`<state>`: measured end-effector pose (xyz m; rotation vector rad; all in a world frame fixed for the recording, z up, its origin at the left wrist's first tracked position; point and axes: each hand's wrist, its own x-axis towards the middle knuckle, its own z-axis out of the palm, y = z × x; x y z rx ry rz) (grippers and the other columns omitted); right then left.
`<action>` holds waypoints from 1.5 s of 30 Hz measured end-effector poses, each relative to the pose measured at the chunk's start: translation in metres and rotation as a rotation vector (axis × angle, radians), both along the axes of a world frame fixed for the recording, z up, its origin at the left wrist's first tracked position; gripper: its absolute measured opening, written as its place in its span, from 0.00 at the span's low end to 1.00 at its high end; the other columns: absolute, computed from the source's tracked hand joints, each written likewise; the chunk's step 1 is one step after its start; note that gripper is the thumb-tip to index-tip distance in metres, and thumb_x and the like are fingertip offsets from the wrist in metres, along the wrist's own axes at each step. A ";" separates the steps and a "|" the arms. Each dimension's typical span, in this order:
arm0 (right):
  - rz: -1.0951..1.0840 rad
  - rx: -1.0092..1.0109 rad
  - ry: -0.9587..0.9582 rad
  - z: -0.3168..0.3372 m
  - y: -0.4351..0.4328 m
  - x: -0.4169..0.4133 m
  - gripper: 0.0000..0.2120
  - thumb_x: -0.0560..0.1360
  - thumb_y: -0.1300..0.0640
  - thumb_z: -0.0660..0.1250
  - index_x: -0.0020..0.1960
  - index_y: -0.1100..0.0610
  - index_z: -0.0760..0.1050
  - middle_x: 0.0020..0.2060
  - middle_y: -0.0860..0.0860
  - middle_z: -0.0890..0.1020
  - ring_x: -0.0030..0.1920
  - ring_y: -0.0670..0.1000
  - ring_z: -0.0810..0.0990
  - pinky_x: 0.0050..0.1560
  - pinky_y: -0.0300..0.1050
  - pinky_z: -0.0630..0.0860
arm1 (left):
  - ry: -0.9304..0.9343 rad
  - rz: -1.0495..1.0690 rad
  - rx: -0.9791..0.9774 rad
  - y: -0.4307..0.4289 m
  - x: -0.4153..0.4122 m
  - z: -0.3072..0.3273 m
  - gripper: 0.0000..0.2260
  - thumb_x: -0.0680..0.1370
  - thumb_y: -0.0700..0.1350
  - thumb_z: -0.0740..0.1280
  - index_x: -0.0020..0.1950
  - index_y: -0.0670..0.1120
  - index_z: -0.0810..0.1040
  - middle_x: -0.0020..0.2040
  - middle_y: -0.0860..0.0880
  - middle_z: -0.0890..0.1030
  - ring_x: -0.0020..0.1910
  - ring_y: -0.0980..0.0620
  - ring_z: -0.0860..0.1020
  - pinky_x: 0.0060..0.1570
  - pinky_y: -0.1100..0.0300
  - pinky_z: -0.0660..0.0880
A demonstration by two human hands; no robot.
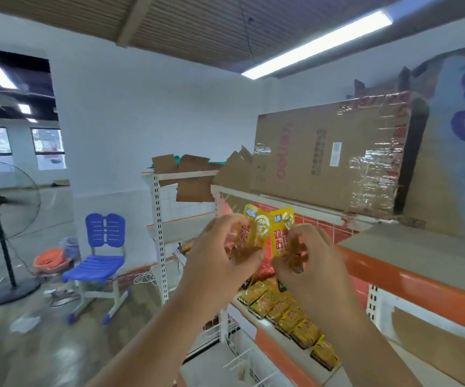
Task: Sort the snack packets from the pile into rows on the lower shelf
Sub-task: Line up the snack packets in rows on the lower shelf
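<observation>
Both hands are raised in front of the shelving, each with a yellow snack packet. My left hand (220,255) pinches one yellow packet (256,229) by its lower part. My right hand (306,263) pinches a second yellow packet (281,233) beside it; the two packets touch at their top edges. Below the hands, a row of yellow packets (290,317) lies along the lower shelf (281,356), running toward me on the right. A red packet (265,270) shows just under the hands; the rest of the pile is hidden behind them.
Large cardboard boxes (332,155) sit on the top shelf (281,199). An orange-edged shelf (410,280) juts out at right. A blue chair (100,263), a standing fan (2,208) and an orange basin (50,258) stand on the floor at left.
</observation>
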<state>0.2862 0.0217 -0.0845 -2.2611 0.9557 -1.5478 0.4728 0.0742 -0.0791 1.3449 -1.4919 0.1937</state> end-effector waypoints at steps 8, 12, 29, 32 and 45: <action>0.018 0.201 -0.081 -0.056 -0.114 0.050 0.17 0.70 0.50 0.76 0.51 0.39 0.71 0.50 0.34 0.71 0.46 0.43 0.78 0.41 0.45 0.78 | -0.016 -0.003 0.175 -0.113 0.034 -0.037 0.25 0.68 0.66 0.71 0.63 0.68 0.71 0.57 0.68 0.76 0.58 0.71 0.73 0.51 0.68 0.72; -0.010 0.312 -0.059 -0.088 -0.155 0.053 0.14 0.71 0.49 0.74 0.51 0.41 0.71 0.47 0.42 0.76 0.42 0.50 0.81 0.38 0.48 0.77 | 0.033 -0.028 0.253 -0.164 0.034 -0.067 0.25 0.69 0.64 0.72 0.64 0.68 0.70 0.57 0.64 0.77 0.56 0.64 0.76 0.52 0.63 0.75; -0.482 0.678 0.288 -0.219 -0.225 0.038 0.17 0.72 0.44 0.71 0.58 0.44 0.72 0.47 0.41 0.71 0.45 0.42 0.73 0.40 0.33 0.68 | -0.115 -0.264 0.775 -0.324 0.032 -0.219 0.33 0.71 0.66 0.69 0.73 0.65 0.62 0.61 0.55 0.72 0.52 0.59 0.75 0.44 0.64 0.72; -0.562 0.801 0.313 -0.245 -0.230 0.054 0.22 0.72 0.43 0.67 0.66 0.43 0.71 0.55 0.44 0.72 0.50 0.46 0.77 0.48 0.41 0.74 | -0.237 -0.303 0.905 -0.343 0.030 -0.248 0.38 0.73 0.62 0.72 0.79 0.62 0.57 0.65 0.48 0.71 0.64 0.46 0.74 0.57 0.53 0.75; -0.925 1.051 0.451 -0.280 -0.243 0.116 0.26 0.70 0.43 0.65 0.67 0.46 0.66 0.64 0.50 0.71 0.63 0.57 0.76 0.59 0.46 0.75 | -0.496 -0.462 0.811 -0.379 0.043 -0.285 0.19 0.81 0.48 0.65 0.72 0.50 0.69 0.64 0.50 0.77 0.62 0.49 0.77 0.62 0.55 0.75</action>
